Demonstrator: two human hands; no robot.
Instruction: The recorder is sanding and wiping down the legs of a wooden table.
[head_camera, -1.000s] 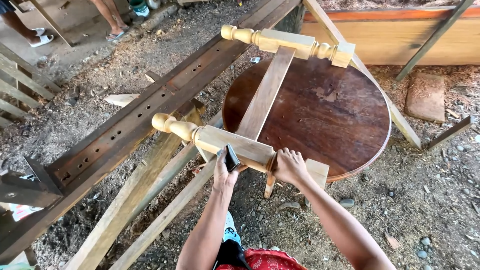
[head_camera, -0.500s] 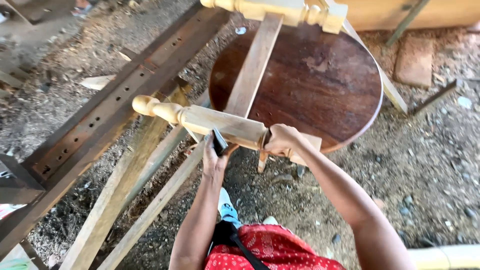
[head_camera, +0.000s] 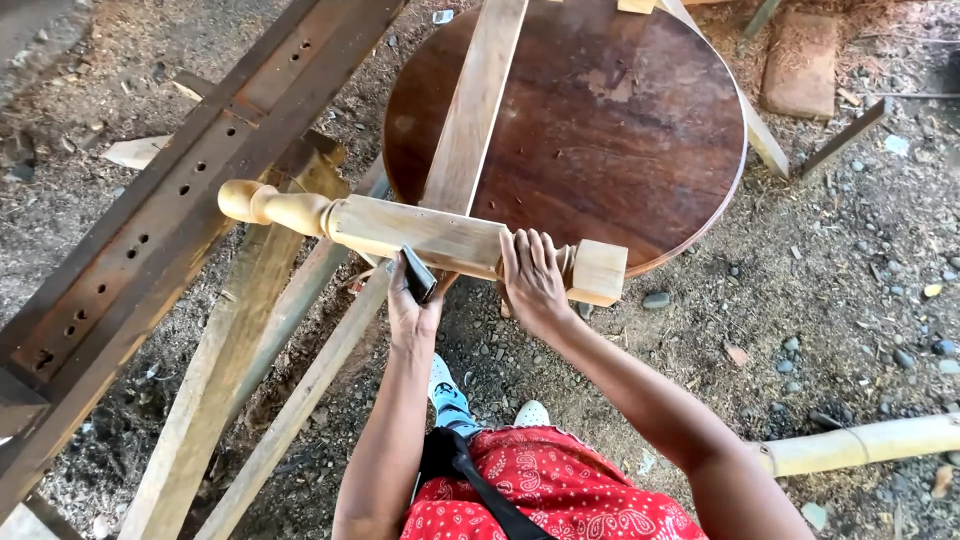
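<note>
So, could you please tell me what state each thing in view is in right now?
Turned wooden leg: lying flat across the plank, bare unfinished wood.
Dark flat tool: pressed edge-on against the leg's near side.
Left hand: gripping the tool.
Right hand: spread flat over the leg.
Round tabletop: dark, varnished, scuffed.
Plank: lying across the tabletop.
</note>
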